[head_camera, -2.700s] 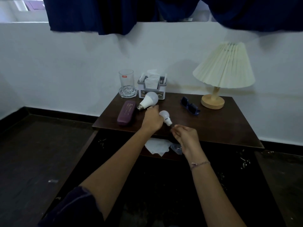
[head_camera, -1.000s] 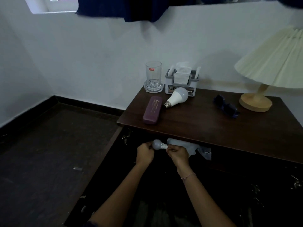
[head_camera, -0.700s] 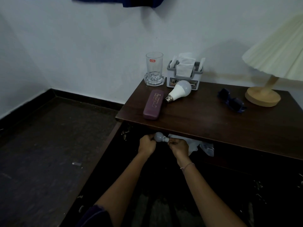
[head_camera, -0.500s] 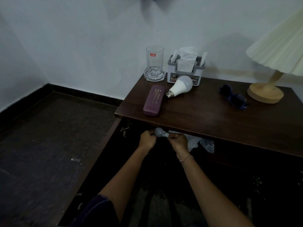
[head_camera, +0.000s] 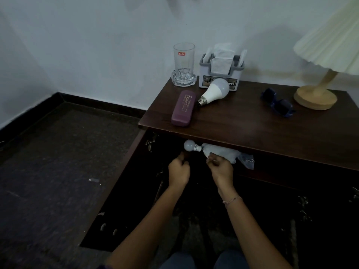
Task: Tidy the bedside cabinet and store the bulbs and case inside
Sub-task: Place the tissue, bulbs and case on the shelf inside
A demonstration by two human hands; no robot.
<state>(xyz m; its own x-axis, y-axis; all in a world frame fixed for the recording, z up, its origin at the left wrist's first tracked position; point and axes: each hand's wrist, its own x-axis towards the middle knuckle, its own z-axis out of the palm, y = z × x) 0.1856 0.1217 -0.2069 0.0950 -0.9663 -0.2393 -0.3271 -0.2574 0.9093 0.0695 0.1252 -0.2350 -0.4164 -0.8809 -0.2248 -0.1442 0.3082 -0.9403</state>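
A small white bulb [head_camera: 191, 150] lies on the shelf inside the open cabinet, just under the top's front edge, its base against a crumpled white cloth [head_camera: 223, 153]. My left hand [head_camera: 178, 169] hangs below it with curled fingers, holding nothing. My right hand [head_camera: 220, 168] is also curled and apart from the bulb, with its fingertips at the cloth's lower edge. On the dark wooden cabinet top [head_camera: 252, 129] lie a larger white bulb [head_camera: 215, 91] and a purple glasses case [head_camera: 183, 107], side by side near the left end.
At the back of the top stand a drinking glass [head_camera: 184, 63] in a glass dish and a grey tissue holder [head_camera: 204, 82]. Dark sunglasses [head_camera: 277, 103] and a lamp with a wooden base [head_camera: 314, 96] are at the right. The cabinet's left door [head_camera: 116, 181] swings open.
Both hands carried the small bulb from the top down into the cabinet, laid it on the shelf, let go and drew back below it.
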